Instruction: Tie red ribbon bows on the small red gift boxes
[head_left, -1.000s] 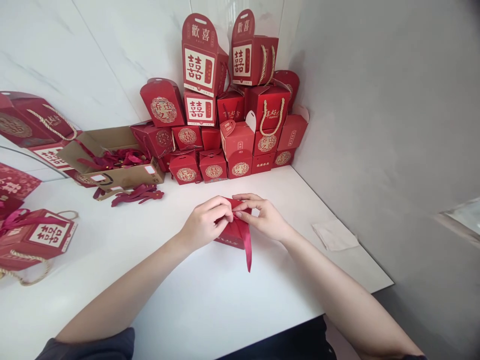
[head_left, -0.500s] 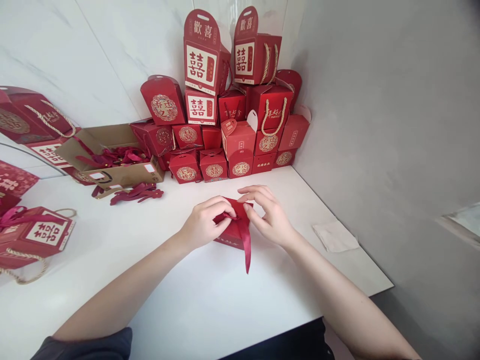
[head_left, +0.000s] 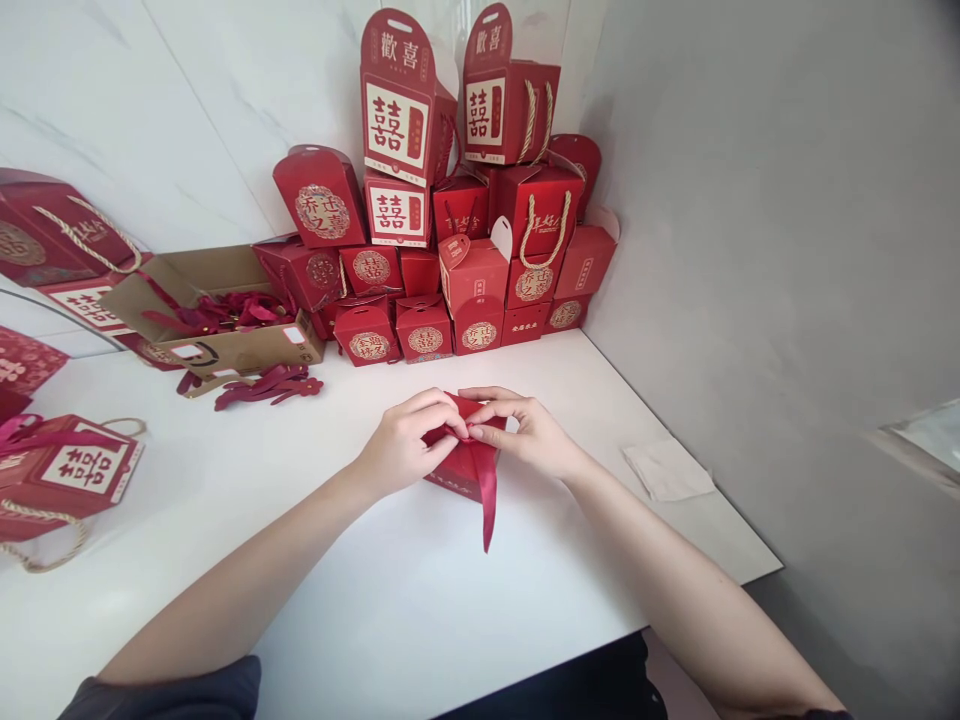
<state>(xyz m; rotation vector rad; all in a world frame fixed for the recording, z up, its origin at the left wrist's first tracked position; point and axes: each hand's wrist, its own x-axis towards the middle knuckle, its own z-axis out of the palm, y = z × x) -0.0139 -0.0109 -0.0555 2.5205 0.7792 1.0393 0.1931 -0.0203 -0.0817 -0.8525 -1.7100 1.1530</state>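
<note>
A small red gift box (head_left: pixel 459 472) sits on the white table in front of me, both hands over its top. A crimson ribbon (head_left: pixel 487 490) crosses the box, and one loose tail hangs over the near side onto the table. My left hand (head_left: pixel 420 435) is closed at the box's top, pinching the ribbon between thumb and fingers. From the other side, my right hand (head_left: pixel 525 430) reaches in, thumb and fingertips together on the ribbon beside the left fingertips. The fingers partly hide the spot where the ribbon gathers.
Red gift boxes (head_left: pixel 480 270) are stacked against the tiled wall. A cardboard box (head_left: pixel 247 352) of ribbons stands back left, with loose ribbons (head_left: pixel 270 387) before it. More red boxes (head_left: pixel 71 470) lie at left. A pale cloth (head_left: pixel 669 468) lies right, near the grey wall (head_left: pixel 750 250).
My right hand has moved left, and its thumb and fingers have closed on the ribbon next to my left fingertips. My left hand keeps its pinch.
</note>
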